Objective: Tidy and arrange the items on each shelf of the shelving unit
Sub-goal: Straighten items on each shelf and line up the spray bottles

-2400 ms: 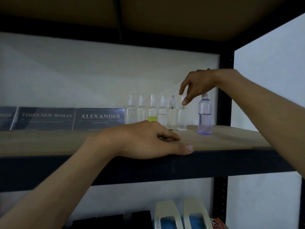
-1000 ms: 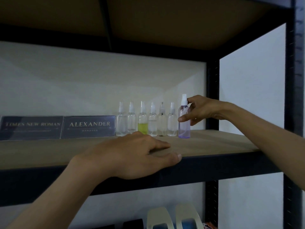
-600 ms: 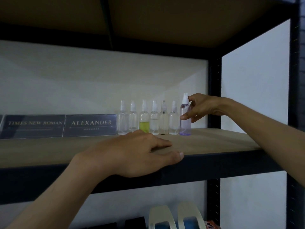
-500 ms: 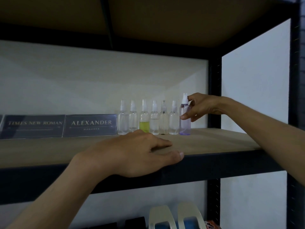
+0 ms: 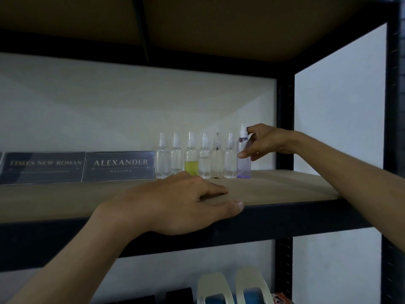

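A pale purple spray bottle (image 5: pixel 244 166) stands upright at the right end of a row of several clear spray bottles (image 5: pixel 217 159) at the back of the wooden shelf (image 5: pixel 285 185). One bottle in the row holds yellow liquid (image 5: pixel 191 166). My right hand (image 5: pixel 266 142) holds the purple bottle, thumb across its front, fingers behind it, index fingertip up by the white nozzle. My left hand (image 5: pixel 175 205) rests flat on the shelf's front edge, holding nothing.
Two dark nameplates, "ALEXANDER" (image 5: pixel 119 166) and "TIMES NEW ROMAN" (image 5: pixel 45 167), lean at the back left. A black upright post (image 5: pixel 284 128) stands right of the bottles. The shelf above hangs low. White curved holders (image 5: pixel 215 286) sit on the shelf below.
The purple bottle went from the open right part of the shelf back into the row beside the clear bottles. My right index finger has lifted to the nozzle. My left hand stayed put.
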`<state>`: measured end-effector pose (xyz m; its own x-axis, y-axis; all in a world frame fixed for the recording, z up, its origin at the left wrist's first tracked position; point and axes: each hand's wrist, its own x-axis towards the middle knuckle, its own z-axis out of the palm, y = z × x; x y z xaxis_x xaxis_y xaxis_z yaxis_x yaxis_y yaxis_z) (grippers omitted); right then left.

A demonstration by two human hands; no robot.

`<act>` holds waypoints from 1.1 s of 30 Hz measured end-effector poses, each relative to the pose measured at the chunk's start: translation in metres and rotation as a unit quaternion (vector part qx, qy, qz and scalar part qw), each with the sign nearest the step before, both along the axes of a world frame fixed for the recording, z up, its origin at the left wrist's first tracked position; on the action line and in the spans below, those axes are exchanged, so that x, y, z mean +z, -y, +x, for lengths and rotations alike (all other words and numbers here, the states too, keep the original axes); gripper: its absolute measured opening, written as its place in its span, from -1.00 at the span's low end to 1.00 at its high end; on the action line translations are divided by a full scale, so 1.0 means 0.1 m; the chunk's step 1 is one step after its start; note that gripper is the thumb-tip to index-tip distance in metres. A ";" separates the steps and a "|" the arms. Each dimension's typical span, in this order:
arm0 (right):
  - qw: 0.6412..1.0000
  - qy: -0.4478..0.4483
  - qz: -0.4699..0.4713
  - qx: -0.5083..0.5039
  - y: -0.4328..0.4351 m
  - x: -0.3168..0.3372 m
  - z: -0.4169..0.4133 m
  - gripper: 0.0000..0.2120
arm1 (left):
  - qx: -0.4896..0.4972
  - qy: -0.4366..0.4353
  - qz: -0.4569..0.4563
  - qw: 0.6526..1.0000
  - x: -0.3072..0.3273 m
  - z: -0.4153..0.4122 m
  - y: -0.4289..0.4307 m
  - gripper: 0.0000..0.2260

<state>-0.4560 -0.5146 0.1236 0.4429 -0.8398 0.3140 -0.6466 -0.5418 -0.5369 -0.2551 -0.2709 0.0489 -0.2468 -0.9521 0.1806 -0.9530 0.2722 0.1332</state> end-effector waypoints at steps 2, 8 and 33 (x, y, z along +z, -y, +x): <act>1.000 0.006 0.001 0.003 -0.02 -0.01 -0.01 -0.42 | 0.004 0.003 -0.001 1.000 0.00 0.00 0.01 -0.20; 1.000 0.008 0.024 -0.011 -0.15 -0.02 0.00 -0.20 | 0.008 -0.011 -0.007 1.000 -0.01 0.02 0.03 -0.18; 0.818 0.248 -0.508 0.108 -1.82 -0.73 0.67 -0.80 | -0.015 0.001 -0.194 0.981 -0.29 0.10 -0.31 -0.54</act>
<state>-0.3890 -0.3322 0.0502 0.1531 0.0465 0.9871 -0.3152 -0.9444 0.0934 -0.2447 -0.2400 0.0203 -0.2742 -0.8046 0.5267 -0.9439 0.3299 0.0125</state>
